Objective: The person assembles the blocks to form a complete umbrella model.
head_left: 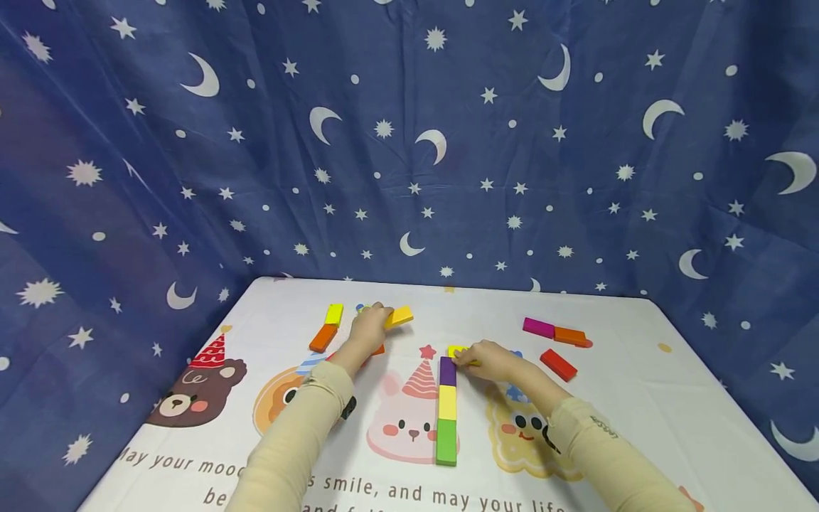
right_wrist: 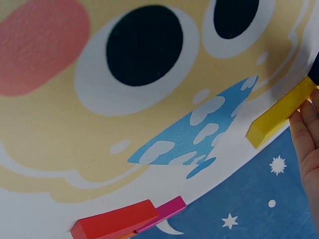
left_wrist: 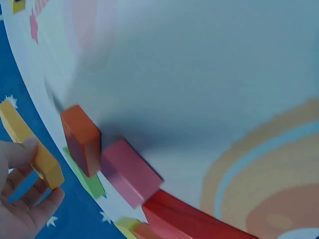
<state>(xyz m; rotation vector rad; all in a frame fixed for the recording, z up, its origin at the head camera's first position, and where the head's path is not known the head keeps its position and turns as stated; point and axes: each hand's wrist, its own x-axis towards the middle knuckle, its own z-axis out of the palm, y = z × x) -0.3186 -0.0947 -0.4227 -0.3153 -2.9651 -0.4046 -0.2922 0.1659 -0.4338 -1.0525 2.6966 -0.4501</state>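
The left hand (head_left: 369,331) pinches an amber block (head_left: 400,317) above the bench (head_left: 640,348), the right hand (head_left: 491,360) grips a yellow block (right_wrist: 281,112) by the purple block (head_left: 448,372)!

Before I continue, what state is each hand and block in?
Left hand: pinching an amber block.
Amber block: apparently raised.
Right hand: fingers on a far yellow block.
Far yellow block: apparently lying just beyond the row.
Row: purple, yellow, green, end to end.
Magenta-orange pair: lying end to end.
Right red block: lying apart.
Left yellow-orange pair: end to end.
Pink block: lying beside left red block.
Green block: partly hidden.
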